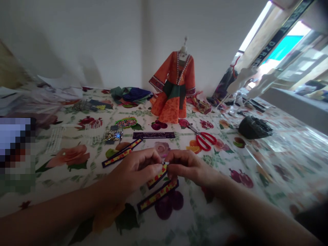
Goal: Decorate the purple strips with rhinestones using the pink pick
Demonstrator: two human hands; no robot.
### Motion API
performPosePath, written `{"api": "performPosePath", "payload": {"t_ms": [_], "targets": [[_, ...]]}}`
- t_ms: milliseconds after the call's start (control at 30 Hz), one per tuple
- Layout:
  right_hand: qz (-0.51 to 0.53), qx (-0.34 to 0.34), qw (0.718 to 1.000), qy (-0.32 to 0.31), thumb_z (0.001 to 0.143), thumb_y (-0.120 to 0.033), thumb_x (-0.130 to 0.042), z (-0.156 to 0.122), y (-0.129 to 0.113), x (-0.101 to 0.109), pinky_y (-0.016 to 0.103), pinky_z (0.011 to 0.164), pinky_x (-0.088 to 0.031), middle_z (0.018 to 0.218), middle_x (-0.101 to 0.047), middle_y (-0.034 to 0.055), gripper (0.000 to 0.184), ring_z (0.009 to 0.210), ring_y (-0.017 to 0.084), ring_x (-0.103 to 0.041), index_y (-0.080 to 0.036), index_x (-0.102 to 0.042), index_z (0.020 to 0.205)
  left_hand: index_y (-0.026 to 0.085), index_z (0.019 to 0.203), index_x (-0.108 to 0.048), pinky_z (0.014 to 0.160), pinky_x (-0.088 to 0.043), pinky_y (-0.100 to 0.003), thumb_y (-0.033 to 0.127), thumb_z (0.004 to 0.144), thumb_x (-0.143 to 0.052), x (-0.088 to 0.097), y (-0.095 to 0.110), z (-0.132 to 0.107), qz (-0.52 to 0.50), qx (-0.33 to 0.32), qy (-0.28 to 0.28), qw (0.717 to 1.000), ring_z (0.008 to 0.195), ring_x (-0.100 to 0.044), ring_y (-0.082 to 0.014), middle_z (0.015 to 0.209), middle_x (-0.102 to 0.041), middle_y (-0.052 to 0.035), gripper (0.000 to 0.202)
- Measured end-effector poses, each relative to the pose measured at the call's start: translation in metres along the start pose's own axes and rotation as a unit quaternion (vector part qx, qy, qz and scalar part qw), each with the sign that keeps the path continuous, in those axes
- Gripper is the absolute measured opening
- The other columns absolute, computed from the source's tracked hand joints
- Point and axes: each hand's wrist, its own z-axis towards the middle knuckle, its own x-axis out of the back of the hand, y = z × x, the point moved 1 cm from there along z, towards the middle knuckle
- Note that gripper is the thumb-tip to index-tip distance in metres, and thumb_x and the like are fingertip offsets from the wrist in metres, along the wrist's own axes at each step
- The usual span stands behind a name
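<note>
My left hand [140, 165] and my right hand [188, 166] meet above the table, their fingertips pinched together. Between them shows a small white-and-dark piece [165, 163], too small to name. Right under the fingers is a yellow-and-red patterned fabric strip [156, 180] with a dark border; whether the fingers touch its upper end I cannot tell. A similar strip [158, 196] lies nearer to me. Beyond my left hand rest more patterned strips [122, 152], and a dark strip with rows of white dots [153, 135] lies farther back.
Behind stands a small dress form in an orange dress [176, 85]. Red-handled scissors [206, 140] lie right of centre, a black bundle [255, 128] farther right. To the left are a green-rimmed dish of beads [126, 122], shiny beads [114, 136] and folded cloth [132, 94].
</note>
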Motion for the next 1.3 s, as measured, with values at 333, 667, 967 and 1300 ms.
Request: {"api": "performPosePath", "payload": {"t_ms": [333, 667, 967, 1300], "targets": [[-0.034, -0.01, 0.999, -0.016, 0.096, -0.044, -0.074, -0.001, -0.003, -0.01, 0.021, 0.062, -0.051, 0.077, -0.063, -0.0033, 0.028, 0.063, 0.008, -0.058, -0.018, -0.063, 0.097, 0.021, 0.076, -0.055, 0.062, -0.035, -0.029, 0.034, 0.091, -0.055, 0.0, -0.003, 0.0, 0.063, -0.033, 0.0, 0.997, 0.068, -0.044, -0.0147, 0.072, -0.048, 0.0041, 0.019], [-0.031, 0.004, 0.999, -0.016, 0.095, -0.044, -0.074, 0.002, -0.003, -0.009, 0.022, 0.061, -0.049, 0.077, -0.064, -0.0028, 0.028, 0.064, 0.009, -0.057, -0.019, -0.061, 0.095, 0.021, 0.078, -0.057, 0.058, -0.038, -0.025, 0.038, 0.087, -0.059, -0.002, 0.001, -0.001, 0.062, -0.014, 0.016, 0.998, 0.065, -0.045, -0.014, 0.069, -0.048, 0.0046, 0.019], [-0.087, 0.088, 0.988, 0.091, 0.093, -0.027, -0.07, 0.0, -0.01, -0.01, 0.023, 0.059, -0.041, 0.075, -0.055, -0.0043, 0.015, 0.064, 0.01, -0.05, -0.019, -0.057, 0.09, 0.022, 0.081, -0.059, 0.057, -0.037, -0.025, 0.04, 0.09, -0.058, 0.0, 0.0, -0.002, 0.091, -0.009, 0.031, 0.995, 0.065, -0.044, -0.0141, 0.068, -0.048, 0.0047, 0.021], [-0.144, 0.099, 0.983, 0.054, 0.095, -0.023, -0.065, -0.001, -0.007, -0.017, 0.024, 0.056, -0.038, 0.074, -0.052, -0.0045, 0.011, 0.063, 0.009, -0.047, -0.019, -0.058, 0.089, 0.023, 0.081, -0.054, 0.058, -0.032, -0.029, 0.041, 0.097, -0.051, 0.0, -0.007, -0.003, 0.159, -0.042, 0.018, 0.986, 0.065, -0.042, -0.0152, 0.068, -0.047, 0.0054, 0.024]]}}
